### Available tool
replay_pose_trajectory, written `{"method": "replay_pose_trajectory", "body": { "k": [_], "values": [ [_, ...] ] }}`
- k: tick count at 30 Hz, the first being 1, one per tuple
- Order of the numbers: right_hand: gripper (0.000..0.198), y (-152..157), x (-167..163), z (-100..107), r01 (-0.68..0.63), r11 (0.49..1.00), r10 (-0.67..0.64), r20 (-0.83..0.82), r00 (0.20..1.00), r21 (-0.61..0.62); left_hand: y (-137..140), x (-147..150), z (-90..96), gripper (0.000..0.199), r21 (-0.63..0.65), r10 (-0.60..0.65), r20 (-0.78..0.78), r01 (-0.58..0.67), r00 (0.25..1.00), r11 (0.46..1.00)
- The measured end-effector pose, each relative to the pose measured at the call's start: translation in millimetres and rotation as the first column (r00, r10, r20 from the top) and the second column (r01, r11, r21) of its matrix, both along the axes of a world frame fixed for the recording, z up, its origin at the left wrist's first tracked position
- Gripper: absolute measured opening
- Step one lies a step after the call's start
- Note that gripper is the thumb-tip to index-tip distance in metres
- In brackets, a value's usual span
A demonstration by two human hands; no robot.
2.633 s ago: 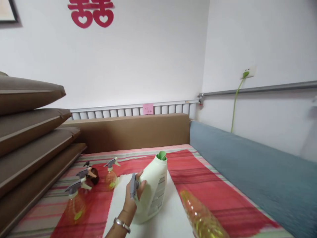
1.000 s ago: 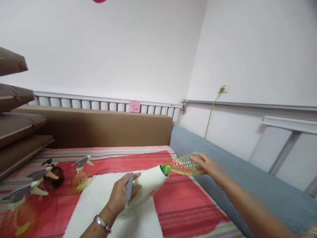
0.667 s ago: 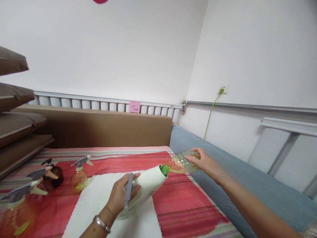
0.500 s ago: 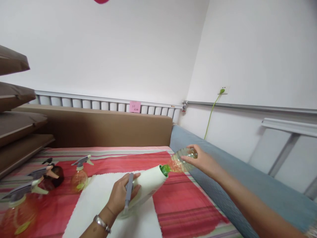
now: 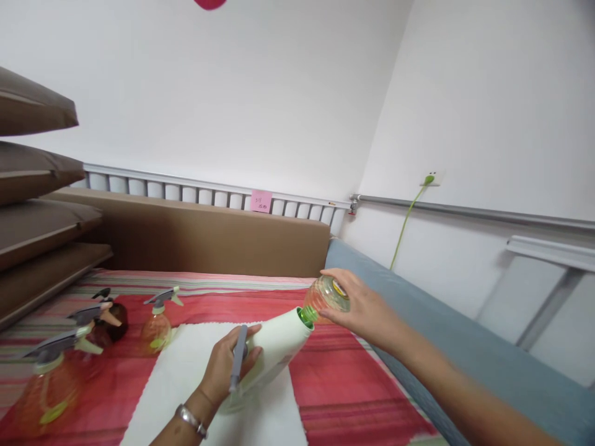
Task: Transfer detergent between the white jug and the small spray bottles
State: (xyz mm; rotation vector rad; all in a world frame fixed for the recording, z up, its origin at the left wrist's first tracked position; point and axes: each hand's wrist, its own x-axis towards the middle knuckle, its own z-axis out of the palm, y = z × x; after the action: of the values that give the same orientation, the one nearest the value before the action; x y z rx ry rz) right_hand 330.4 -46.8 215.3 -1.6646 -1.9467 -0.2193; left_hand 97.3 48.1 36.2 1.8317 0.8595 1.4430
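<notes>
My left hand (image 5: 232, 365) is closed around a pale green cylindrical container (image 5: 281, 337) with a grey handle, tilted so that its open green mouth points up and right. The container's lower end looks clear and is partly hidden by the hand. My right hand (image 5: 365, 310) grips a clear ribbed bottle (image 5: 328, 296) with no cap or spray head on it. The bottle leans neck-down to the left, its neck at the container's mouth. Whether liquid is flowing cannot be made out. A white sheet (image 5: 167, 384) lies beneath the container.
Several spray bottles stand at the left, among them an amber one (image 5: 157, 328), a larger one (image 5: 51, 393) and a dark brown one (image 5: 118, 319). Stacked brown cushions (image 5: 46, 229) rise at far left. A brown backrest (image 5: 209, 241) and blue-grey bolster (image 5: 446, 331) border the red striped cloth (image 5: 353, 390).
My right hand has brought the bottle left and turned it more steeply, so its base now shows. My left hand still holds the container almost in place. The view has shifted slightly.
</notes>
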Motion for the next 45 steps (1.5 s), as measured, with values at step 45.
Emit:
{"method": "replay_pose_trajectory", "body": {
  "k": [45],
  "values": [
    [0.066,31.4,-47.0,-7.8,0.139,0.989,-0.142,-0.514,0.846,-0.046,4.7,-78.7,-48.3,0.051,-0.218,-0.133,0.197,0.176,0.971,0.96]
  ]
}}
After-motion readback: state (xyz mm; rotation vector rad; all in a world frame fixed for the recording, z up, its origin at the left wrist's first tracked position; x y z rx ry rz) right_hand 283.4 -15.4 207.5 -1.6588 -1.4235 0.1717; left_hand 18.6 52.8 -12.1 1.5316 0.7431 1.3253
